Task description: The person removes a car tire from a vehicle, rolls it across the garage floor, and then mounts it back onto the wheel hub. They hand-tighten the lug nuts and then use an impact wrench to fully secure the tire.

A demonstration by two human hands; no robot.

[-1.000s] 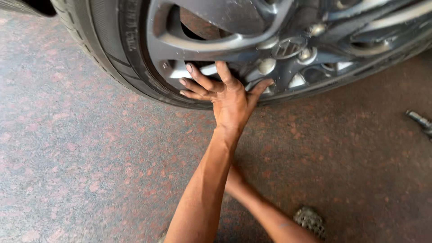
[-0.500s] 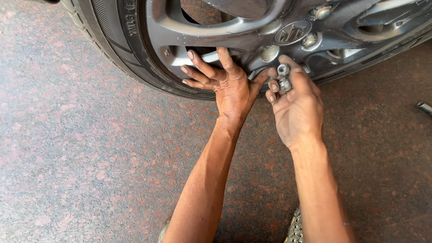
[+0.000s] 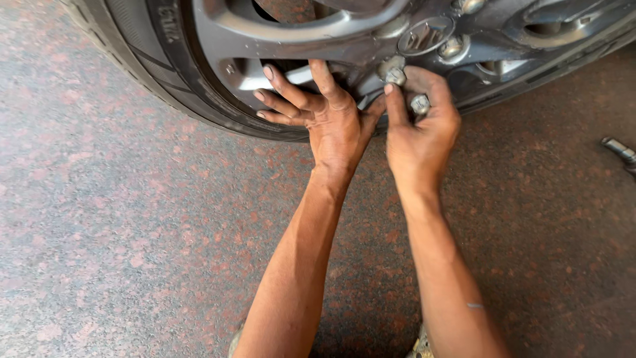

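A person's two bare hands work at the lower hub of a grey alloy wheel (image 3: 344,30) standing on a speckled reddish stone floor (image 3: 119,219). The left hand (image 3: 328,116) lies flat and spread against the spokes, fingers splayed, its grip released and holding nothing. Just beside it, thumbs nearly touching, the right hand (image 3: 421,132) is curled; its grip is clenched around a silver lug nut (image 3: 420,104) tucked in the fingers. A second lug nut (image 3: 395,76) sits at the tips of the thumb and forefinger, pressed up to the wheel just below the centre cap (image 3: 425,34). Another nut (image 3: 451,47) is seated to the right of that cap. The black tyre (image 3: 142,63) curves away at upper left. A metal tool (image 3: 619,151) lies on the floor at the right edge, well apart from both hands.
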